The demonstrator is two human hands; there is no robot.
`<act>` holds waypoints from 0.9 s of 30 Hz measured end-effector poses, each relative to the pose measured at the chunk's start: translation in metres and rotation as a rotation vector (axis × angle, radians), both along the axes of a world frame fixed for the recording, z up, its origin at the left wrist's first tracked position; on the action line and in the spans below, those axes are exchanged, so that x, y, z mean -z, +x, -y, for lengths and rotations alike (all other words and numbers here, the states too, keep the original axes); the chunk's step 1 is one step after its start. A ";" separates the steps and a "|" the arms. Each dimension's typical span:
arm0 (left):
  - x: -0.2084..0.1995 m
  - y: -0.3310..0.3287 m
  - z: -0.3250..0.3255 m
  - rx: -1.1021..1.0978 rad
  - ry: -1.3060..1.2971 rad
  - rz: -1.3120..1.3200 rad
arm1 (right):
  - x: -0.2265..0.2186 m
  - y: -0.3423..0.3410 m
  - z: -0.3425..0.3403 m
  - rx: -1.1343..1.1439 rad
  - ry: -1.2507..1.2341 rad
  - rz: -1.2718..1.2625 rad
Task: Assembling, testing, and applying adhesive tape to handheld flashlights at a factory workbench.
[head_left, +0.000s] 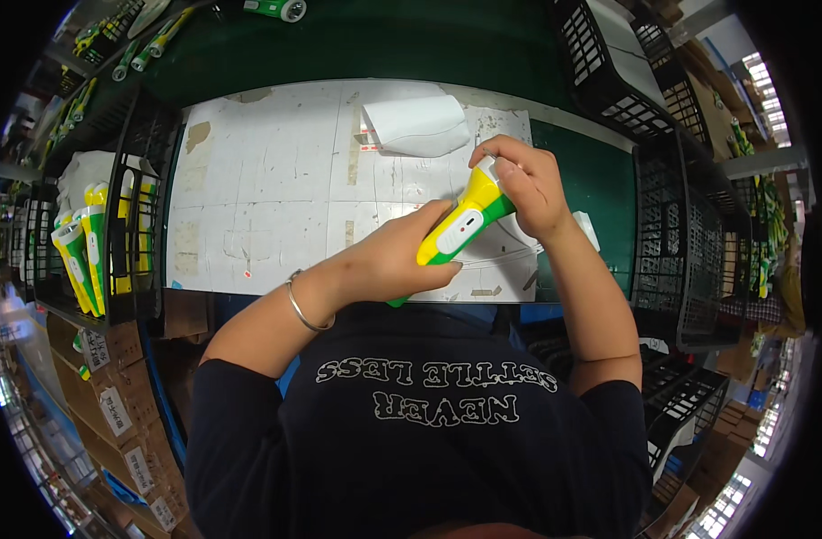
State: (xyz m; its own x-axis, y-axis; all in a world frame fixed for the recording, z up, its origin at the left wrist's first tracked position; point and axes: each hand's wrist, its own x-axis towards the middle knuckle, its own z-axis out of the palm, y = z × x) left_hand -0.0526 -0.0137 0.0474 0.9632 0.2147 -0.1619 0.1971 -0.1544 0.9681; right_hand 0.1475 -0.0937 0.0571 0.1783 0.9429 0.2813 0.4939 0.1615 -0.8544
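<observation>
A yellow and green flashlight [460, 226] with a white panel on its body is held tilted above the white work surface, its head pointing up and away from me. My left hand [397, 253] is closed round the lower body, and a bangle sits on that wrist. My right hand [528, 184] grips the head end, thumb on its side and fingers curled over the rim. Beyond the hands lies a folded white sheet [420, 126] on the board. A green tip shows below my left hand; I cannot tell what it belongs to.
At the left, a black crate [114, 310] holds several yellow and green flashlights [86, 251]. Black crates [680, 242] stand along the right side. Another flashlight [276, 9] lies at the far edge of the green table [366, 45]. Cardboard boxes [114, 395] are stacked at lower left.
</observation>
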 end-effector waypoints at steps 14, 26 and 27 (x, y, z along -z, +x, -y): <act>0.039 0.018 -0.006 -0.402 -0.929 -0.016 | 0.021 -0.004 0.015 0.281 -0.198 -0.152; 0.033 0.018 -0.010 -0.385 -1.022 0.044 | 0.024 -0.004 0.022 0.273 -0.190 -0.188; 0.032 0.018 -0.010 -0.382 -1.018 0.044 | 0.024 -0.004 0.022 0.271 -0.188 -0.188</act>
